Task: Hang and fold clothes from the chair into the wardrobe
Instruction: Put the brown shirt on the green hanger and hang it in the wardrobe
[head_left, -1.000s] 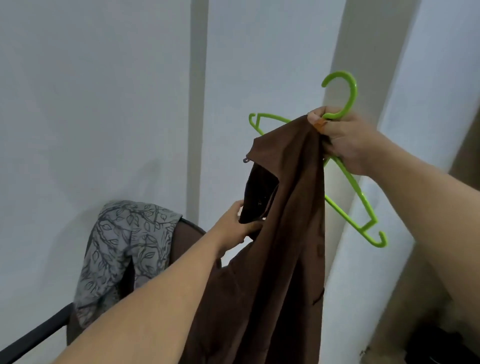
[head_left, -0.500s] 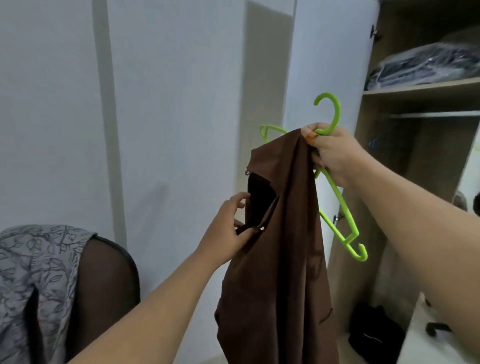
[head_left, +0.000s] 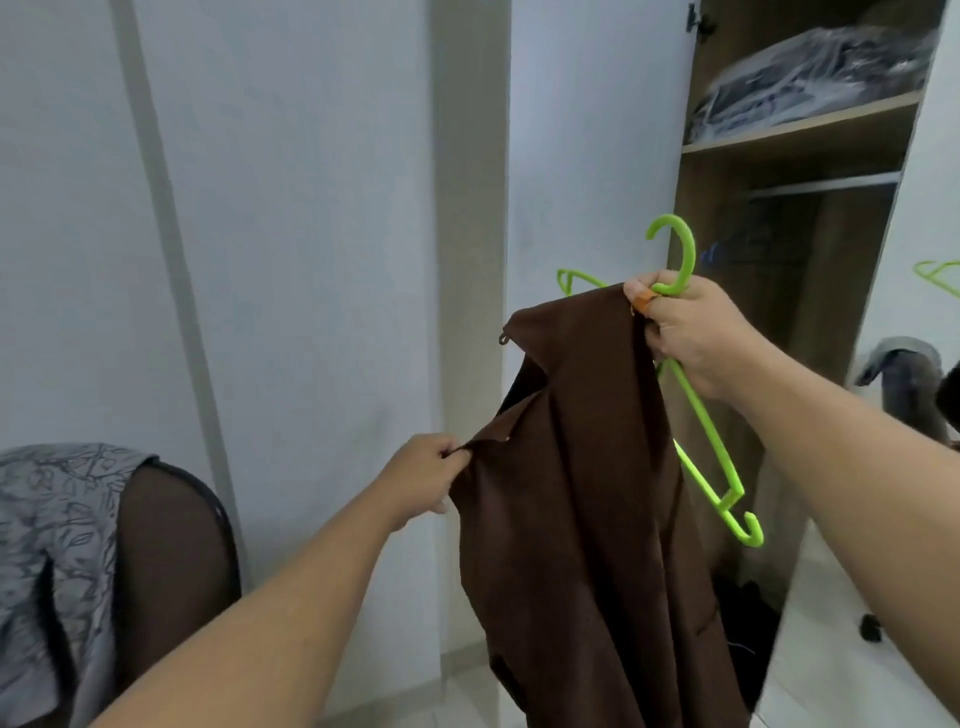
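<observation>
**Brown garment half on the hanger, wardrobe open on my right**

Room first: the wardrobe (head_left: 789, 218) stands open on the right, its white door (head_left: 597, 156) swung out edge-on just behind the garment. The rail (head_left: 826, 184) runs under a shelf (head_left: 800, 130) that carries bagged clothes (head_left: 815, 78). There's dark open space below the rail, with something dark hanging at the back that I can't make out. Left of the door it's plain white panels. The chair (head_left: 171, 540) sits low at the left edge with a grey leaf-print garment (head_left: 57, 545) draped over its back, well apart from what I'm holding.

Hands: my right hand (head_left: 691, 332) is raised in front of the wardrobe opening, fingers curled tight round the neck of the green hanger (head_left: 711, 457) and clamping the top of the brown garment (head_left: 587, 509) against it. The hook points up, one hanger arm slants down to the right in the clear, and the other tip pokes out behind the cloth. My left hand (head_left: 423, 480) reaches in from lower left, arm outstretched, fingers pinching the garment's left edge and drawing it sideways. The rest hangs straight down.
</observation>
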